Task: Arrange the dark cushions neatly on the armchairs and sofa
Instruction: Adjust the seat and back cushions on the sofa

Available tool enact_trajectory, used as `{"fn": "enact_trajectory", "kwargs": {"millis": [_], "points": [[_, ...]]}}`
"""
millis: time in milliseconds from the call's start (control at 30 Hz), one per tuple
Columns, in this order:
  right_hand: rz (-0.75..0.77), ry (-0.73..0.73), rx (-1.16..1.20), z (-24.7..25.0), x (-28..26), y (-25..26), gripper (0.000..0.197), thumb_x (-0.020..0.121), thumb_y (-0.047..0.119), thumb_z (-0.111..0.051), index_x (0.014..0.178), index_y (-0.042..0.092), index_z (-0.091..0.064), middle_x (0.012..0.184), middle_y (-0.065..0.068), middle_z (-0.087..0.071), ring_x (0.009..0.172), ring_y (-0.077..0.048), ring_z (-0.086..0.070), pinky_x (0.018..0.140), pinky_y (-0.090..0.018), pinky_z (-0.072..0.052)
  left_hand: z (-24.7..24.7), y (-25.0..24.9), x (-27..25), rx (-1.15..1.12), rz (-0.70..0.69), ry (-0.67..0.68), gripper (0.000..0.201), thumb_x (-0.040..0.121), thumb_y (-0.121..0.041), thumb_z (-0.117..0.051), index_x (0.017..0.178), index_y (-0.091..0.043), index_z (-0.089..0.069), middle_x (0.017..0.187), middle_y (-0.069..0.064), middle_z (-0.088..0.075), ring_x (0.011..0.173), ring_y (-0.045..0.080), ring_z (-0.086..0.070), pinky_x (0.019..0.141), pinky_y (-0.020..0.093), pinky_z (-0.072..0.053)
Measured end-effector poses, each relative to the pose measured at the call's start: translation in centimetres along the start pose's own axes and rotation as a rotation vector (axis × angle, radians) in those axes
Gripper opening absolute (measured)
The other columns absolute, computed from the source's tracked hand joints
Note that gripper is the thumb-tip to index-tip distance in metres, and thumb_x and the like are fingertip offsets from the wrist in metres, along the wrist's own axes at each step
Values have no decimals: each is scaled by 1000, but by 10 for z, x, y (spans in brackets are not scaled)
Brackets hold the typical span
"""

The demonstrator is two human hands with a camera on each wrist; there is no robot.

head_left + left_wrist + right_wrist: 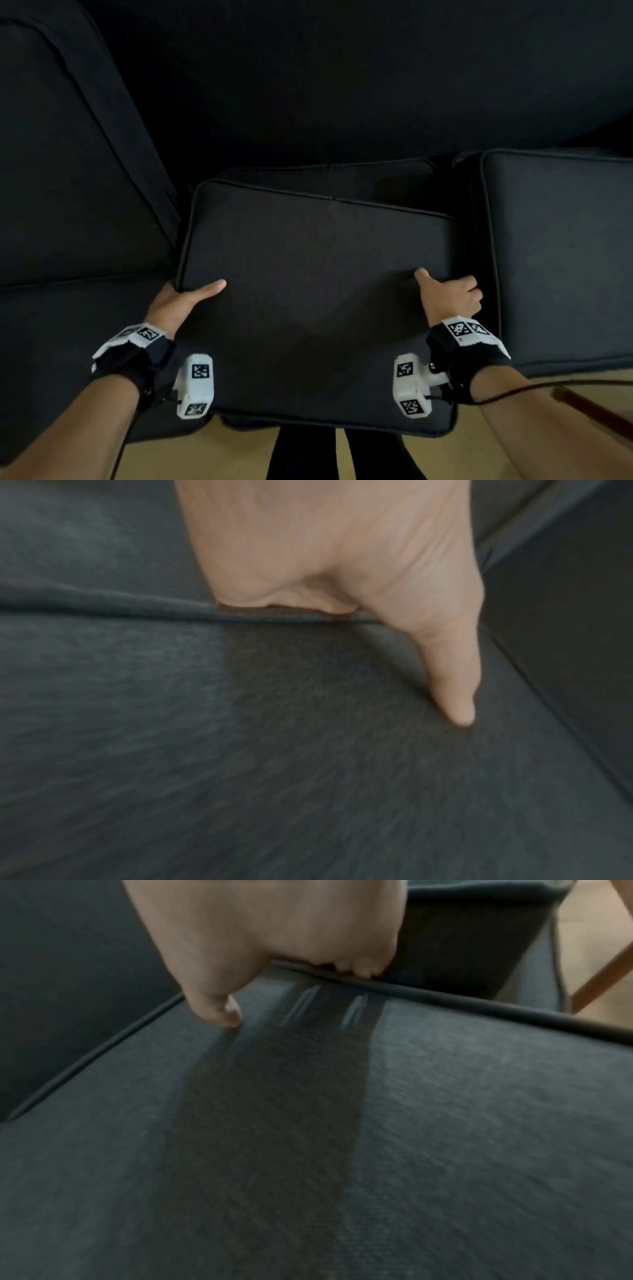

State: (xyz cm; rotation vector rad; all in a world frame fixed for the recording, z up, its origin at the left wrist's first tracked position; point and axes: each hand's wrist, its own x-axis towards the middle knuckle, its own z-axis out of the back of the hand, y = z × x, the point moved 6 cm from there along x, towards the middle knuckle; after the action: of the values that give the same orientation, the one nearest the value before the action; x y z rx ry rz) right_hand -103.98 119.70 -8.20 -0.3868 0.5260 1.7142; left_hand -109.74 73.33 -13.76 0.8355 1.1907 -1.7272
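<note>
A large dark square cushion (315, 294) with piped edges is held flat in front of me, above a seat cushion (329, 173) whose back edge shows behind it. My left hand (181, 301) grips its left edge, thumb lying on top, fingers hidden underneath. My right hand (448, 298) grips the right edge the same way, thumb on the top face. The left wrist view has the thumb (452, 674) pressed on the cushion (274, 750) fabric. In the right wrist view the fingers (346, 961) curl over the cushion (308, 1137) piping.
Another dark seat cushion (561, 253) lies to the right, and a dark upholstered piece (68, 171) slants at the left. A dark backrest (342, 85) fills the top. Light wooden floor (376, 455) and my legs show below; a wooden leg (603, 982) stands at right.
</note>
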Motion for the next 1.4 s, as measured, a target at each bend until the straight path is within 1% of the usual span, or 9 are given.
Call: {"fn": "enact_trajectory", "kwargs": {"millis": [300, 467, 667, 800, 900, 967, 1033, 1233, 1400], "points": [[-76, 113, 204, 4, 6, -12, 104, 67, 66, -70, 139, -2, -37, 144, -23, -44, 130, -41, -44, 108, -49, -34, 8, 1, -69, -277, 104, 118, 89, 39, -44, -92, 116, -8, -68, 104, 19, -74, 92, 35, -72, 79, 44, -57], [-142, 183, 466, 6, -5, -10, 110, 63, 70, -64, 145, 2, -34, 147, -17, -42, 131, -39, -44, 110, -50, -33, 22, -11, -125, -383, -76, 23, 39, 76, -19, -74, 110, -2, -64, 95, 20, -74, 91, 35, -69, 72, 40, -55], [-138, 289, 868, 27, -4, 4, 127, 37, 91, -61, 138, 13, -51, 140, -8, -56, 124, -31, -54, 108, -49, -39, 45, -44, -191, -487, -340, -13, 65, 48, -27, -87, 106, -13, -61, 108, 18, -70, 98, 35, -68, 84, 47, -54], [-107, 426, 1139, 75, -33, 34, 68, 61, 70, -64, 114, 28, -73, 114, 2, -74, 113, -22, -63, 106, -43, -42, 60, -77, -239, -556, -503, -1, 113, 31, -49, -95, 127, -3, -55, 119, 23, -65, 103, 35, -66, 90, 51, -53], [-40, 503, 1292, 110, -49, 50, 60, 65, 65, -63, 113, 31, -74, 113, 4, -74, 112, -23, -64, 102, -41, -46, 69, -109, -276, -542, -644, 40, 91, 38, -44, -94, 119, -17, -63, 110, 10, -70, 99, 26, -68, 87, 44, -57], [-101, 550, 1318, 117, -47, 39, 90, 38, 71, -75, 117, 28, -72, 116, 3, -73, 115, -26, -64, 104, -42, -45, 78, -130, -300, -495, -753, 78, 60, 47, -32, -90, 104, -36, -69, 101, -5, -74, 97, 17, -68, 77, 30, -60], [-181, 533, 1309, 119, -34, 19, 111, 25, 74, -73, 123, 23, -68, 121, 2, -70, 121, -28, -61, 108, -41, -41, 78, -152, -324, -428, -853, 156, 65, 44, -34, -92, 103, -43, -66, 104, -10, -71, 100, 11, -65, 77, 23, -57], [-127, 470, 1165, 179, -83, 16, 36, 82, 55, -53, 90, 24, -68, 83, 5, -65, 67, -13, -59, 53, -20, -48, 38, -184, -369, -4, -1036, 8, 96, 43, -44, -87, 128, -37, -43, 127, -14, -52, 119, 0, -52, 106, 31, -44], [384, 184, 822, 250, -112, 63, 59, 71, 46, -58, 124, 19, -58, 132, -7, -52, 117, -23, -53, 101, -42, -46, 9, -198, -386, 141, -1053, -40, 108, 42, -58, -88, 137, -39, -40, 140, -6, -48, 131, 12, -46, 110, 48, -40]]}}
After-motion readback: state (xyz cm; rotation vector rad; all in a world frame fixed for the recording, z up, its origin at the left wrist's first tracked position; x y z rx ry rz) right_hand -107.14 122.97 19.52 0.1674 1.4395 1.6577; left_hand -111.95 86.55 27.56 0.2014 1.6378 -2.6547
